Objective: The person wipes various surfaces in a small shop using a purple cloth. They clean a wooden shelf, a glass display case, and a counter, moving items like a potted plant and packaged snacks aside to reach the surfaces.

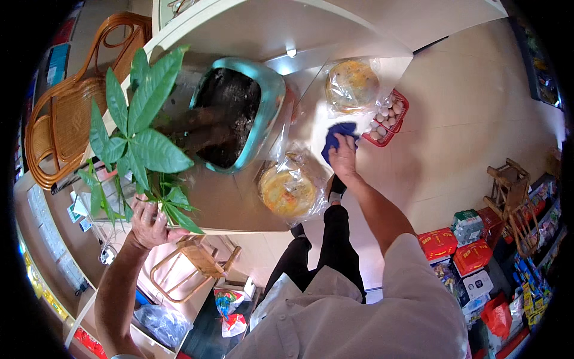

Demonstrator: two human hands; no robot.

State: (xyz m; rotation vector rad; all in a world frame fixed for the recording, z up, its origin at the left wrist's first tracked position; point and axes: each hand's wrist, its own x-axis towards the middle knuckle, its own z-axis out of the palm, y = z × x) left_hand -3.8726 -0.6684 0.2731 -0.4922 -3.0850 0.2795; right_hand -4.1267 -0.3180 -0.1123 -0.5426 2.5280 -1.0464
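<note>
My right hand (343, 160) grips a bunched dark blue cloth (335, 138) at the pale end of the counter (237, 220). Just beyond the cloth lies a round yellow-brown item in clear plastic (352, 85). A second plastic-wrapped round item (288, 189) is closer to my body, left of that hand. My left hand (147, 223) is at the counter's near left edge, beneath the green leaves (150, 105) of a potted plant. Leaves partly cover its fingers, so its hold is unclear. Dark soil fills the plant's turquoise pot (269, 105).
A red basket (399, 123) of eggs (386, 117) is beside the counter's right end. A bamboo chair (197, 258) stands below the near edge, a rattan chair (76, 116) at far left. Red boxes (471, 256) and packaged goods line the right side.
</note>
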